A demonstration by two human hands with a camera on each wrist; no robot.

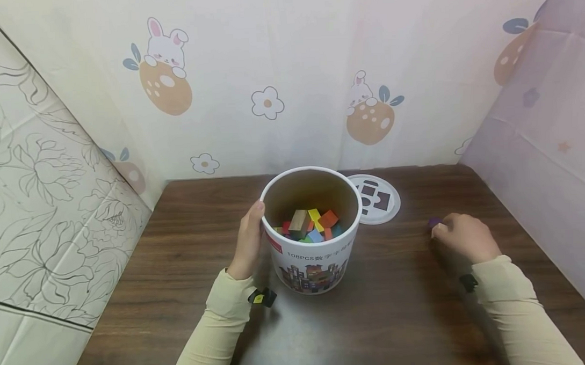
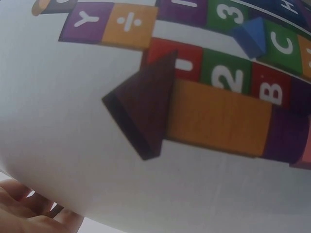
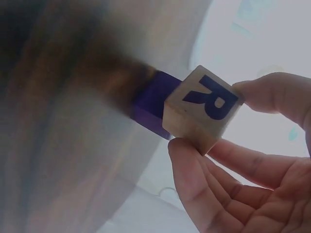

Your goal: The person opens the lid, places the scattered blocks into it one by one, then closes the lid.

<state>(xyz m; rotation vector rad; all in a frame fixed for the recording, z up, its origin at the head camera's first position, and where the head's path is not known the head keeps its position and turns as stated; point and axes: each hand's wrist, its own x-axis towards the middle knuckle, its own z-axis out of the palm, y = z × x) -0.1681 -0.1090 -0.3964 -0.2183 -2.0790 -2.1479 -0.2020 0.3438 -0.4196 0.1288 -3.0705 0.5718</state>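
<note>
My left hand (image 1: 247,239) grips the left side of a white bucket (image 1: 281,261), with the thumb up at its rim. Inside the bucket lie colourful wooden blocks (image 1: 317,220), among them a plain wood-coloured one. In the left wrist view the printed bucket wall (image 2: 58,111) fills most of the picture, and some fingers (image 2: 29,213) show at the lower left. My right hand (image 1: 468,236), over at the right of the table, pinches a wooden cube (image 3: 201,109) marked with a purple R between thumb and fingers. Right behind the cube is a purple block (image 3: 154,104), overlapped by it.
A white lid (image 1: 392,203) with shaped cut-outs lies behind the bucket to its right. The brown wooden table (image 1: 190,315) meets a patterned wall cloth (image 1: 230,56) at the back. More cloth hangs at both sides.
</note>
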